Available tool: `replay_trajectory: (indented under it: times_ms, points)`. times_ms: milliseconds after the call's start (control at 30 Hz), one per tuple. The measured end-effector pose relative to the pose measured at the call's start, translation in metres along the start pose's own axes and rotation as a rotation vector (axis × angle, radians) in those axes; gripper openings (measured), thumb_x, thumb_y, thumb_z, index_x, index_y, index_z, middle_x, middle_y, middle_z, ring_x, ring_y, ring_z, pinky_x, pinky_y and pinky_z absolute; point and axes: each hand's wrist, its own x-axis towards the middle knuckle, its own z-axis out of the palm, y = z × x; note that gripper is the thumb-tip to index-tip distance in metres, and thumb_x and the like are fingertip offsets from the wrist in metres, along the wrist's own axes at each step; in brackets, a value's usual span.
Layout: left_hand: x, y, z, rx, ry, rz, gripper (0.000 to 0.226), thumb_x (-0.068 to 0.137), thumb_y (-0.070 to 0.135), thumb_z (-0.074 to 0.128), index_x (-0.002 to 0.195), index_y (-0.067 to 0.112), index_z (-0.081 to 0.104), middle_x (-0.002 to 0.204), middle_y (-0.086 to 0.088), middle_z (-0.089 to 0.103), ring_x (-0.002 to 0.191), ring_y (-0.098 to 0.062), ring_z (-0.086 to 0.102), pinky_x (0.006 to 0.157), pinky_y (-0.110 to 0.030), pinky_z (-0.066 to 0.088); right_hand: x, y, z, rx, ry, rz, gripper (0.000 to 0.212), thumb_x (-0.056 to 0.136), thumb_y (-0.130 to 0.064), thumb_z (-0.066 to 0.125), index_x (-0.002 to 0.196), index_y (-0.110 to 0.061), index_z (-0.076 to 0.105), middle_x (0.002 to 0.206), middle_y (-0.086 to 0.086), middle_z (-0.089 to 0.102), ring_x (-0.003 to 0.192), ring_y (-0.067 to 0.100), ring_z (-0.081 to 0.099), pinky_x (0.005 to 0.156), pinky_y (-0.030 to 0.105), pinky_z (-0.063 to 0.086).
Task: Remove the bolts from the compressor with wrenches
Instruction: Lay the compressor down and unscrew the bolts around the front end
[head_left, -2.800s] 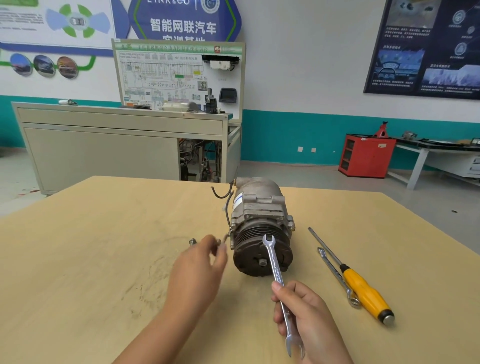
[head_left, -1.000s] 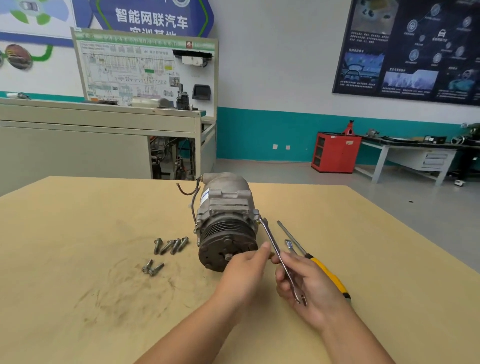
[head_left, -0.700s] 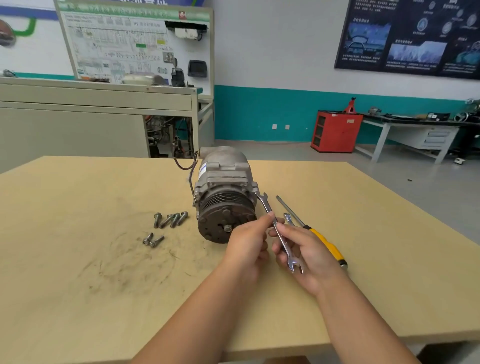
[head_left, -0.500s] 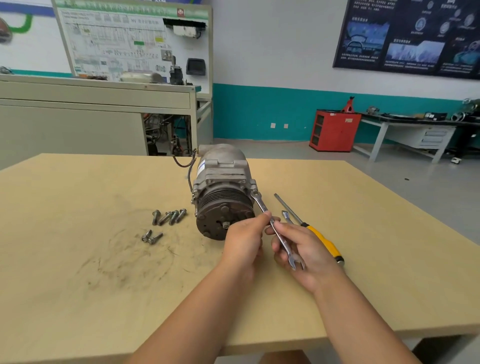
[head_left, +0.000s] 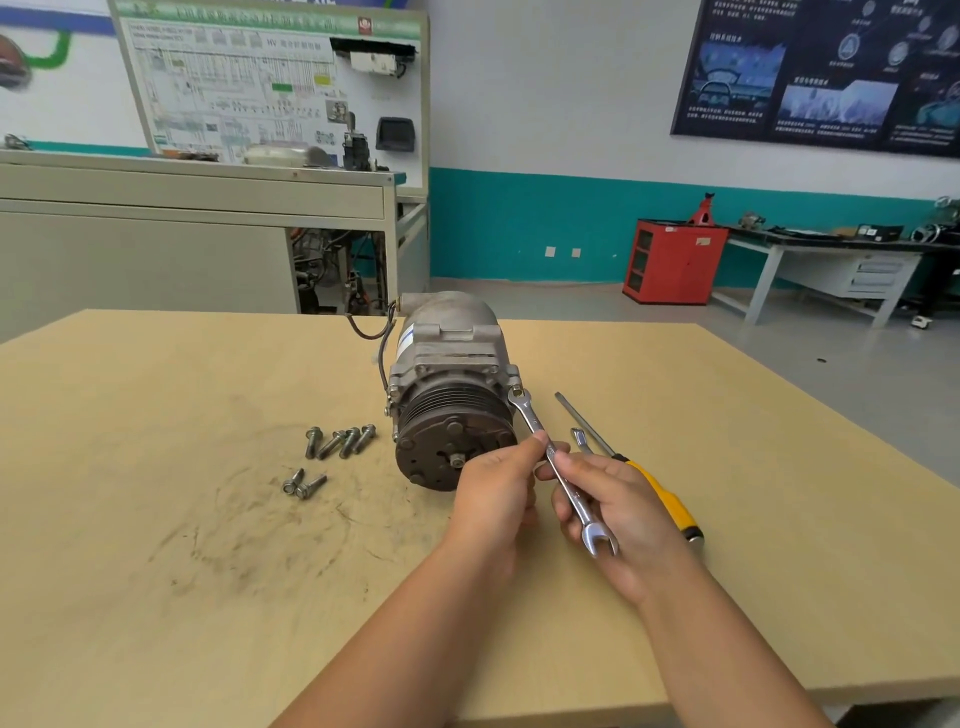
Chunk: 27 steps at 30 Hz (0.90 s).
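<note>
Back from bolts (head_left: 340, 441) at 9 o'clock: left hand (head_left: 496, 491) pinching, right hand (head_left: 618, 512) gripping wrench (head_left: 577, 505), seated on compressor (head_left: 447, 374) at 2 o'clock. Loosening next, likely.

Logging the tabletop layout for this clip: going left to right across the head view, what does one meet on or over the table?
Loose bolts → compressor → wrench → yellow-handled screwdriver.
</note>
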Motion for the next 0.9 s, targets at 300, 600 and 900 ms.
replay_trajectory:
  times_ms: [300,600,900]
  points:
    - [0.0012,-0.0018,-0.0007,-0.019,-0.005,-0.005,0.026,0.091,0.028,0.057,0.080,0.014,0.076,0.052,0.008,0.050,0.044,-0.007,0.026,0.041,-0.018,0.024,-0.0002,-0.0015,0.0009,-0.052,0.030,-0.007,0.022,0.090,-0.014,0.056,0.074,-0.001,0.066,0.044,0.002,0.049,0.037,0.008,0.045,0.034,0.017,0.033]
    - [-0.0021,-0.0001,0.0001,-0.015,-0.004,-0.022,0.027,0.091,0.028,0.058,0.080,0.010,0.074,0.050,0.006,0.032,0.041,-0.006,0.022,0.041,-0.019,0.019,-0.0004,-0.0014,0.0003,-0.054,0.035,-0.015,0.023,0.090,-0.014,0.055,0.075,0.000,0.067,0.043,0.003,0.048,0.036,0.008,0.044,0.034,0.017,0.033]
    - [-0.0048,0.0005,0.0015,0.090,0.055,0.014,0.034,0.090,0.036,0.060,0.075,0.008,0.069,0.043,0.008,0.026,0.038,-0.007,0.023,0.044,-0.023,0.021,0.0017,0.0000,-0.0016,0.005,0.011,0.005,0.030,0.094,-0.014,0.050,0.075,-0.002,0.069,0.042,0.003,0.045,0.034,0.009,0.038,0.034,0.017,0.032]
